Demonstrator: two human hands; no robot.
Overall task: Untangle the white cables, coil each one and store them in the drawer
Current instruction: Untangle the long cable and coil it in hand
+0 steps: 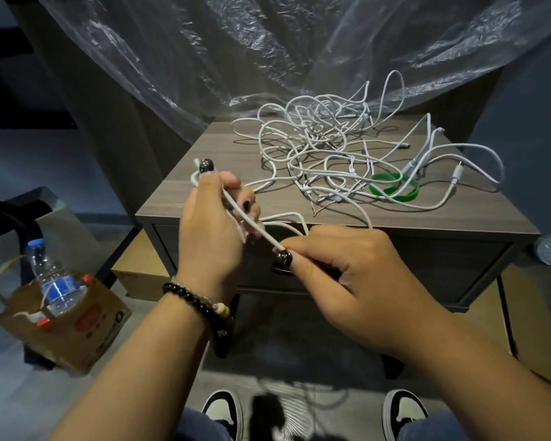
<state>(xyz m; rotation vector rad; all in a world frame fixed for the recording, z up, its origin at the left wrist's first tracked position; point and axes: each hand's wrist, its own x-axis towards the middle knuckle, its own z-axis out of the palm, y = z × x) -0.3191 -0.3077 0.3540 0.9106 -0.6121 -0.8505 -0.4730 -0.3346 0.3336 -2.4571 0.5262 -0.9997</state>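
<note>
A tangle of white cables (318, 141) lies on top of a small grey-brown wooden nightstand (185, 186). One white cable (252, 226) runs taut from my left hand (212, 230) down to my right hand (353, 281), in front of the nightstand's front edge. My left hand grips loops of this cable, with an end sticking up past the thumb. My right hand pinches the cable between thumb and forefinger. The closed drawer front (427, 265) sits behind my hands; its dark knob is mostly hidden by my right thumb.
A green wristband (395, 187) lies among the cables at the right. Clear plastic sheeting (268, 43) hangs behind the nightstand. A paper bag (61, 326) holding a water bottle (50, 278) stands on the floor at the left. My shoes (223, 412) are below.
</note>
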